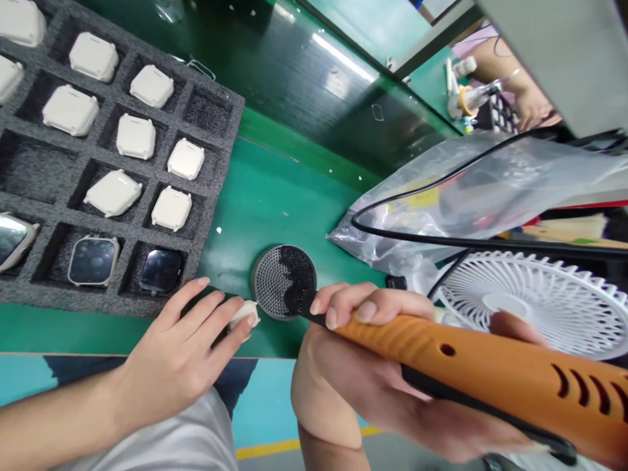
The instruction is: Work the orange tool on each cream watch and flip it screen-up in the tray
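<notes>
My left hand (pixel 191 333) pinches a small white piece (pixel 244 315) between its fingertips, just below the corner of a dark grey foam tray (pixel 216 124). My right hand (pixel 373 307) wraps around an orange tool handle (pixel 456 360). The tool's black tip rests in a round bristled pad (pixel 284 281) on the green mat (pixel 275 203). Several white square device bodies (pixel 136 137) sit in the tray's cells. Below them lie several smartwatch bodies with dark glass faces (pixel 160 271).
A crumpled clear plastic bag (pixel 471 203) and a black cable lie to the right, beside a white fan (pixel 540 301). A grey metal panel (pixel 559 52) juts in at top right. Behind it, a co-worker's hand (pixel 532 104) works near a small tool.
</notes>
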`<action>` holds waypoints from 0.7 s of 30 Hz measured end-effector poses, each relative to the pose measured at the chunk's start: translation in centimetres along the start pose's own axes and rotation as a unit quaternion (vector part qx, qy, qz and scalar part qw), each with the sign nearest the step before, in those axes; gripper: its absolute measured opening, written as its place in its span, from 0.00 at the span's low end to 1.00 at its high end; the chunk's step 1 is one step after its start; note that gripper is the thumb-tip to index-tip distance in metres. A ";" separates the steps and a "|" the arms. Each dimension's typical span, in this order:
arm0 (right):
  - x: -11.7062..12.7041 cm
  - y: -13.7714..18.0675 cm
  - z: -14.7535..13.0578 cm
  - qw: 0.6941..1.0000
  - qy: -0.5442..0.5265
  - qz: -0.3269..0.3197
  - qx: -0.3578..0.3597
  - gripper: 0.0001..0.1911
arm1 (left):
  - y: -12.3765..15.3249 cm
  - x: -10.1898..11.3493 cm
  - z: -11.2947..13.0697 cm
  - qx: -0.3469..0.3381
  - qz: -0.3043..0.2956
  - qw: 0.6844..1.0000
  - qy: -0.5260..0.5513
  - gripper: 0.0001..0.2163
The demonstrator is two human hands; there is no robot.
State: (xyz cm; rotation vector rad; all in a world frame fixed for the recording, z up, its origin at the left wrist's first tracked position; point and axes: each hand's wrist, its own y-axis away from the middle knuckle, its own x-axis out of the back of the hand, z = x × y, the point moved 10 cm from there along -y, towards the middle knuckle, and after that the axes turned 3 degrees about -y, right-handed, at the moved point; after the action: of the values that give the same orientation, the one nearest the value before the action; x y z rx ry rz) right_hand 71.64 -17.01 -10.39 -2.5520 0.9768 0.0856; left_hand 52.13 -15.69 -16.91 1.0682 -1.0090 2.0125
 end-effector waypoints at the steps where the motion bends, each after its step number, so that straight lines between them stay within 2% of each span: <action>1: -0.1 0.1 -0.1 1.000 0.000 0.006 0.002 0.23 | 0.1 -0.1 0.0 -0.003 -0.002 1.000 0.000 0.16; 4: -0.5 0.4 -0.6 1.000 0.000 0.007 0.012 0.22 | 0.1 -0.1 0.0 -0.006 -0.002 1.000 0.001 0.17; 14: -0.7 0.2 -0.9 0.999 0.016 0.024 -0.017 0.22 | 0.0 -0.3 0.1 -0.011 -0.010 1.000 -0.001 0.19; 17: -0.5 0.5 -1.5 0.998 0.049 0.022 -0.037 0.17 | -0.1 -0.3 0.3 -0.020 -0.012 1.000 0.000 0.20; 19: -0.3 0.7 -1.5 0.997 0.061 -0.001 -0.051 0.12 | -0.2 -0.3 0.3 -0.023 -0.016 1.000 0.004 0.22; 21: -0.6 0.9 -1.0 0.995 0.043 -0.060 -0.065 0.11 | -0.3 -0.3 0.3 -0.023 -0.021 1.000 0.006 0.22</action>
State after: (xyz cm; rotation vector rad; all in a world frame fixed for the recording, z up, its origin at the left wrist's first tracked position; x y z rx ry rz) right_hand 70.47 -17.65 -9.68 -2.7485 0.8720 0.0041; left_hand 52.59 -15.88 -16.99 1.0439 -1.0141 1.9509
